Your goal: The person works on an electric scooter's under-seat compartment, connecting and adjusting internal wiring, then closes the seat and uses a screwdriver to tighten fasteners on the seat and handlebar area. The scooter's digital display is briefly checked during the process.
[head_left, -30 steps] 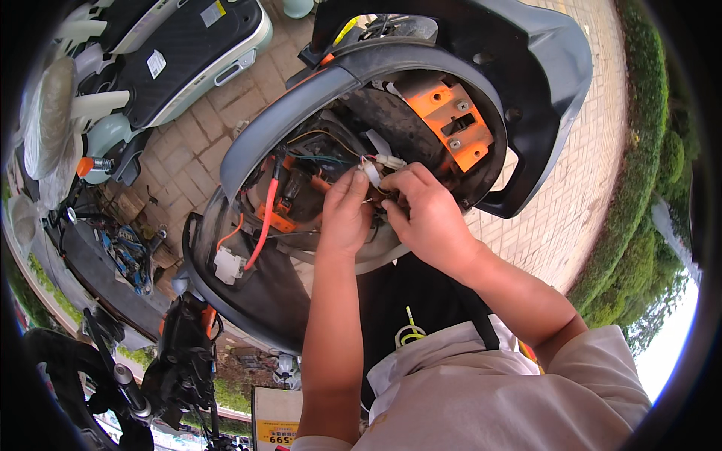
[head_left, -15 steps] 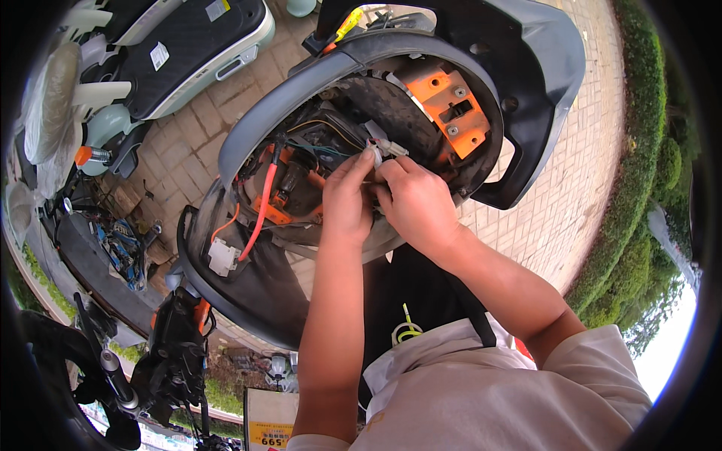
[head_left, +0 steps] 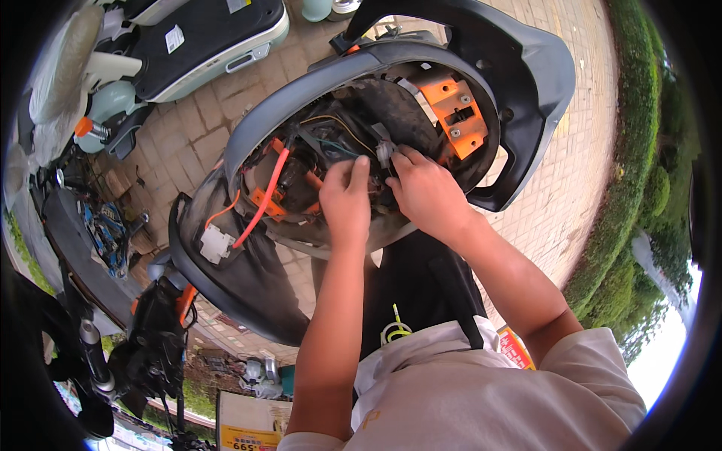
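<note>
An uncovered scooter body shell (head_left: 297, 98) with wiring inside lies in front of me. Over its opening, my right hand (head_left: 432, 194) has its fingers curled against a whitish plastic connector (head_left: 384, 153) and seems to grip it. My left hand (head_left: 346, 201) is beside it, a little apart, with thumb and fingers pinched together. What those fingers hold, if anything, is hidden. Thin dark and yellow wires (head_left: 331, 118) run toward the connector. A thick red cable (head_left: 265, 199) leads to a white plug block (head_left: 216, 244) on the shell's left part.
An orange bracket (head_left: 455, 119) is bolted at the shell's right end, beside a black rear frame (head_left: 526, 90). Another scooter (head_left: 203, 52) stands at the upper left. Scooter parts (head_left: 109, 237) lie at the left. A hedge (head_left: 639, 135) borders the brick paving (head_left: 560, 233).
My hands have come apart; the left has drawn off the connector, while the right stays by it. The view has shifted slightly. A yellow-handled tool at the top no longer shows.
</note>
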